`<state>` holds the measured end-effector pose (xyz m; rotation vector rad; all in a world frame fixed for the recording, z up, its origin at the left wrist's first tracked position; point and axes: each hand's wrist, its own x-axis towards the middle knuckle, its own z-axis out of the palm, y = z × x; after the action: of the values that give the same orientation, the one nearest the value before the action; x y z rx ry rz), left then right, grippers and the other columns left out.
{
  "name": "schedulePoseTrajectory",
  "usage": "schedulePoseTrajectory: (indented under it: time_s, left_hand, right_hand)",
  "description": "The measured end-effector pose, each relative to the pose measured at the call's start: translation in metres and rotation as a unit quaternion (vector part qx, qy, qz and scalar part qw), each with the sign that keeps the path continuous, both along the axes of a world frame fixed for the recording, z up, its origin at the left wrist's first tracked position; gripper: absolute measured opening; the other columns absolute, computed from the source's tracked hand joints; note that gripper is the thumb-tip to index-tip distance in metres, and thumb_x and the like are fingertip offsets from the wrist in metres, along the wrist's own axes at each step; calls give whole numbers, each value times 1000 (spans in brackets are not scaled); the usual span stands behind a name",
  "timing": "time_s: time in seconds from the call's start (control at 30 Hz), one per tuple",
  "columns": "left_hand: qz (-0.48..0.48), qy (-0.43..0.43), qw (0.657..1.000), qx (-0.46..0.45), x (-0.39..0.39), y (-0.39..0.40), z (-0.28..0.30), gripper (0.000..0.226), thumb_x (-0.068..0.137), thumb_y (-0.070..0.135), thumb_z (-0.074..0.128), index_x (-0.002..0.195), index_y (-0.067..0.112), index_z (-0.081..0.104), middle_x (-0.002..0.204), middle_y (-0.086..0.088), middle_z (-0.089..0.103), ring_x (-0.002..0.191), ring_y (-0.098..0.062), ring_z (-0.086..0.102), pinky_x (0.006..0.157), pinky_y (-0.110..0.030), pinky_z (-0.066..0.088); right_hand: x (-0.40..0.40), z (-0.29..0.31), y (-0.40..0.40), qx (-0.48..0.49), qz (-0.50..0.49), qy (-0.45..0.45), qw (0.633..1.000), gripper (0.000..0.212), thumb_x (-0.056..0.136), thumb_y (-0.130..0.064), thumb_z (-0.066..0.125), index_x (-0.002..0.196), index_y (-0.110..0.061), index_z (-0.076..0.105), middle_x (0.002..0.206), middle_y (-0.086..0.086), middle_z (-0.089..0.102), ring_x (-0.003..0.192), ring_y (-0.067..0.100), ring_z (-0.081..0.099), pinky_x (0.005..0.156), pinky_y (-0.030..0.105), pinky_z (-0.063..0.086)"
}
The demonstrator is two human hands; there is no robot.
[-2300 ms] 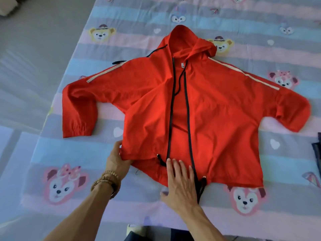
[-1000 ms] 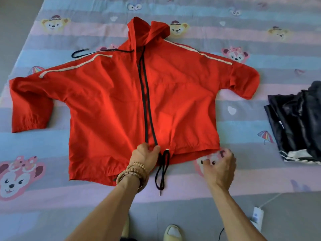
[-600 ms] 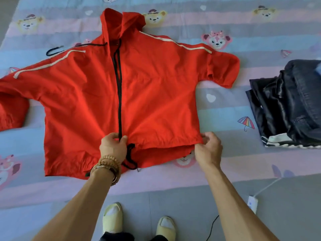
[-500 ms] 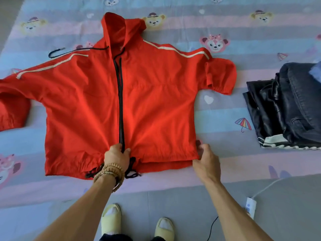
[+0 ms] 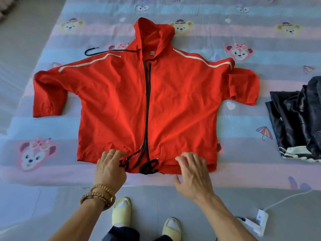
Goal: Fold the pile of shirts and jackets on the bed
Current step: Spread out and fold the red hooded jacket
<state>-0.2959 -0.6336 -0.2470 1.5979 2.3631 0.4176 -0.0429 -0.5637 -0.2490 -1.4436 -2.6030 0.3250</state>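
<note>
A red hooded jacket (image 5: 177, 105) with black zipper and white shoulder stripes lies flat, front up, on the bed, both sleeves bent downward. Its black hem drawstrings (image 5: 147, 166) lie bunched at the bottom middle. My left hand (image 5: 110, 166), with bead bracelets at the wrist, rests with spread fingers on the hem left of the zipper. My right hand (image 5: 192, 169) lies with straight, spread fingers on the hem right of the zipper. Neither hand grips the cloth.
A pile of dark garments (image 5: 298, 119) lies at the bed's right side. The bedsheet (image 5: 52, 133) is pastel striped with bear prints. A white charger and cable (image 5: 260, 218) lie on the grey floor near my slippered feet (image 5: 121, 213).
Both hands let go of the hem they were pinching and now lie flat on it. The jacket's front panels are drawn together. The view has shifted so the jacket sits centred.
</note>
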Motion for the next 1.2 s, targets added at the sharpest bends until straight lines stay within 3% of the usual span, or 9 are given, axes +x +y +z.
schedulePoseTrajectory:
  time_s: [0.13,0.3,0.43,0.53,0.63,0.8,0.93,1.07,1.2]
  left_hand:
    - [-131,136,976,-108,-39,-25,-21,84,46,1,74,124,25,56,116,-2,64,113,-33,58,91,-49,41]
    - [-194,155,964,-99,-45,5,-18,38,64,11,45,87,28,69,76,2,59,66,-25,56,52,-31,44]
    - [-242,47,942,-228,-42,17,1,45,49,11,67,89,31,70,85,6,59,76,-21,62,58,-28,49]
    - [-187,-68,946,-258,-48,51,27,46,67,20,49,109,30,66,105,10,62,97,-18,63,74,-23,47]
    - [-141,-74,968,-193,-66,106,34,45,76,27,44,118,32,60,109,9,61,100,-18,62,80,-28,48]
    - [-105,-48,986,-118,-104,221,23,43,90,32,47,132,25,50,123,-1,53,118,-23,51,91,-36,47]
    - [-85,-61,990,-98,-130,307,8,37,91,34,51,127,25,52,117,2,58,109,-23,60,85,-35,50]
    - [-15,-63,995,-72,-138,385,-6,31,88,46,55,110,25,58,100,2,67,97,-25,63,77,-34,48]
    - [86,-61,988,-108,-125,443,-5,62,75,70,58,103,16,47,94,-4,66,93,-30,64,68,-33,43]
  right_hand:
    - [-57,-19,-9,-17,66,-68,995,83,45,-7,79,125,-17,60,114,8,60,98,30,60,76,43,50]
    - [-79,-26,15,0,21,-54,998,36,65,-5,49,91,-18,71,80,2,54,69,26,56,58,36,46]
    - [-75,-7,20,-203,93,-148,963,66,73,-30,59,138,-20,51,112,1,54,105,25,54,89,40,44]
    - [-92,22,59,-304,34,-76,949,51,84,-54,47,121,-24,64,106,-4,61,106,20,58,92,33,42]
    - [-119,33,114,-337,-49,29,940,36,85,-55,51,97,-27,70,88,-10,60,95,15,60,85,29,47]
    - [-169,16,215,-335,-173,107,920,29,93,-31,60,116,-16,68,101,-2,67,95,14,62,84,23,45]
    - [-198,-1,292,-347,-295,190,870,28,89,-24,63,114,-12,67,93,-1,70,89,19,70,86,34,54]
    - [-223,-4,363,-291,-335,233,865,29,86,-35,68,104,-13,68,79,-5,68,82,16,68,83,33,54]
    - [-254,-7,423,-272,-405,189,852,57,80,-60,67,105,-8,60,96,6,65,97,28,60,80,32,44]
